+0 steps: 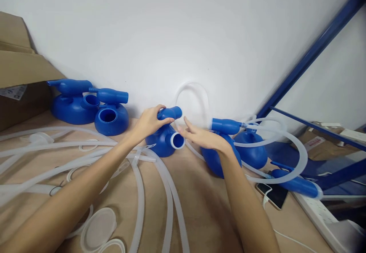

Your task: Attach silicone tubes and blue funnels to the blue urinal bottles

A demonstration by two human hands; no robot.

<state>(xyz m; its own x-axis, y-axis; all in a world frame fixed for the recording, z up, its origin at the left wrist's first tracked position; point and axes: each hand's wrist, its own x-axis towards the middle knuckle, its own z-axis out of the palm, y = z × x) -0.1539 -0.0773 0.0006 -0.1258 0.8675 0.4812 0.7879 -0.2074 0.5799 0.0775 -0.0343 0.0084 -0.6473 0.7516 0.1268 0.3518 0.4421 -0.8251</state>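
Near the middle of the table stands a blue bottle [161, 140] with a white ring round its open mouth, which faces right. My left hand [154, 120] is closed round the blue neck piece [171, 112] on top of this bottle. Just right of the mouth is my right hand [197, 134], its fingers apart and thumb near the white ring; it holds nothing. Behind my right wrist a second blue bottle [213, 159], with a blue piece [225, 126] on top, is partly hidden.
Two blue bottles [111, 121] stand at the left beside a cardboard box [25, 66]. Clear tubes [140, 199] and round lids [100, 226] lie in front. At the right are another blue bottle [253, 150], a phone [274, 196], a power strip [314, 211] and a blue shelf frame [314, 55].
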